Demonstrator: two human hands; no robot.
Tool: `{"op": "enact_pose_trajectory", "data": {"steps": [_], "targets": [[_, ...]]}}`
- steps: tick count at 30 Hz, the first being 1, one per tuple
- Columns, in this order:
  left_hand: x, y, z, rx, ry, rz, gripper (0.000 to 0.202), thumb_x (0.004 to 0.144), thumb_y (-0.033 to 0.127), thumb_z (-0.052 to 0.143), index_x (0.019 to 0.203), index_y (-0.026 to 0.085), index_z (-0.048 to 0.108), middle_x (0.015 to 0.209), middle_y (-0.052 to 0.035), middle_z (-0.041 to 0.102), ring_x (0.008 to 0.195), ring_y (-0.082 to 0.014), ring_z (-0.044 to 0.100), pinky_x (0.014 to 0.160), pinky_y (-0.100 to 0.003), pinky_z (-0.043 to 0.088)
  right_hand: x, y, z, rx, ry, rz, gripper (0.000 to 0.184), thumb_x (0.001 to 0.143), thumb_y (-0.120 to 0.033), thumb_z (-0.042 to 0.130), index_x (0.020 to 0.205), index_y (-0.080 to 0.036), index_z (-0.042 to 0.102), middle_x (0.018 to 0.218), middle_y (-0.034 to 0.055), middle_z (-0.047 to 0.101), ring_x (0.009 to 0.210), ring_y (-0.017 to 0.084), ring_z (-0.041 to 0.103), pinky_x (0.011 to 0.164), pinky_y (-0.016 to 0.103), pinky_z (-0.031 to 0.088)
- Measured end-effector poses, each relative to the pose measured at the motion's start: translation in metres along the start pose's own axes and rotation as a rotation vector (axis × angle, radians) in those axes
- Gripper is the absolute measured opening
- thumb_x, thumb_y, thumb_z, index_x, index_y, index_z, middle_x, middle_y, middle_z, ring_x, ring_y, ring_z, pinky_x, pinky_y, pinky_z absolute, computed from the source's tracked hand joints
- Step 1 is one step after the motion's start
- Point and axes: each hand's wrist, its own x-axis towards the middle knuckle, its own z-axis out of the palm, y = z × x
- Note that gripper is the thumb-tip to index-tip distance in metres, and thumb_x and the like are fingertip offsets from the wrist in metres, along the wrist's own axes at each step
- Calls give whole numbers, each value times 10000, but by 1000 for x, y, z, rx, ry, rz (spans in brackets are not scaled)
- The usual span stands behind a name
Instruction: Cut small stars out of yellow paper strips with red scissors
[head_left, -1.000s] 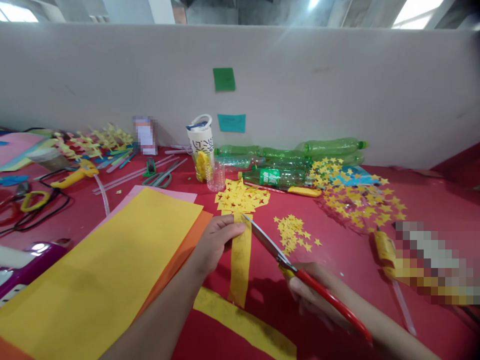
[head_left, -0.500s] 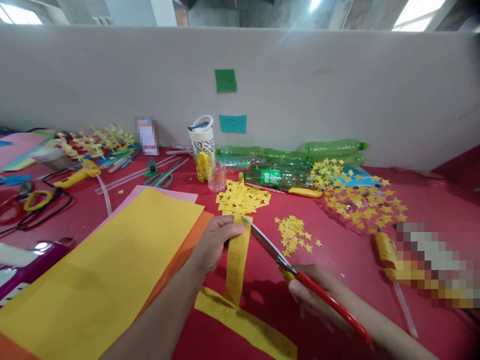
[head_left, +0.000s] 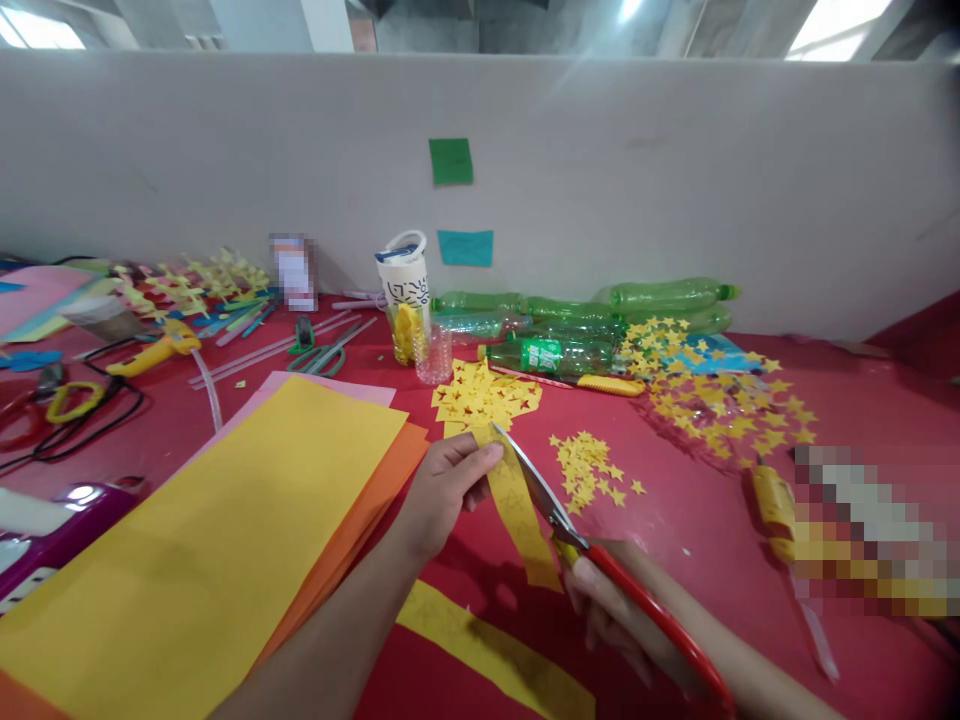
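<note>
My left hand (head_left: 450,485) pinches the top end of a yellow paper strip (head_left: 517,500) with stars drawn on it. The strip hangs down and to the right from the fingers. In my right hand (head_left: 611,600) is a pair of scissors (head_left: 645,595) with red and yellow handles, closed around the grip. Their blades lie along the strip, tips near my left thumb; whether they are cutting I cannot tell. A second yellow strip (head_left: 502,650) lies on the table below. Beyond the hands sit star-punched paper scraps (head_left: 484,395) and a pile of small yellow stars (head_left: 585,465).
Yellow paper sheets (head_left: 225,540) lie at left over orange ones. Green plastic bottles (head_left: 555,355) line the wall behind a box cutter (head_left: 611,384). A glue gun (head_left: 772,505) lies right, another glue gun (head_left: 161,345) left. A white cup (head_left: 405,275) stands at the back.
The held strip's lower end has swung to the right, away from the strip on the table. My left hand has shifted slightly right, and the scissors now stand a little steeper.
</note>
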Motion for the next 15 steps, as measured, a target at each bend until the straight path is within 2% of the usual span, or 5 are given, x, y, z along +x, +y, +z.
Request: {"op": "enact_pose_trajectory", "data": {"steps": [3,9,15], "targets": [[0,0,-1,0,-4,-3,276,806,338,613,604,154,573,449,59,453,399,-43,371,386,-166,261,1,1,0,16,-6,33,649,695,-829,369,662,-188,459,394,-95,382,295,38,344,288,133,267],[-1,2,-1,-67,-8,-34,231,796,309,623,629,153,587,482,57,443,427,-47,376,397,-162,266,2,-4,-2,-10,-6,-40,579,751,-770,400,619,-206,422,369,-105,326,327,69,406,318,150,314],[-1,2,-4,-133,23,-94,154,758,292,655,691,153,642,525,48,462,451,-50,384,429,-170,286,4,-1,-3,-33,1,-60,577,755,-755,414,607,-197,415,453,-76,390,357,58,415,342,155,293]]}}
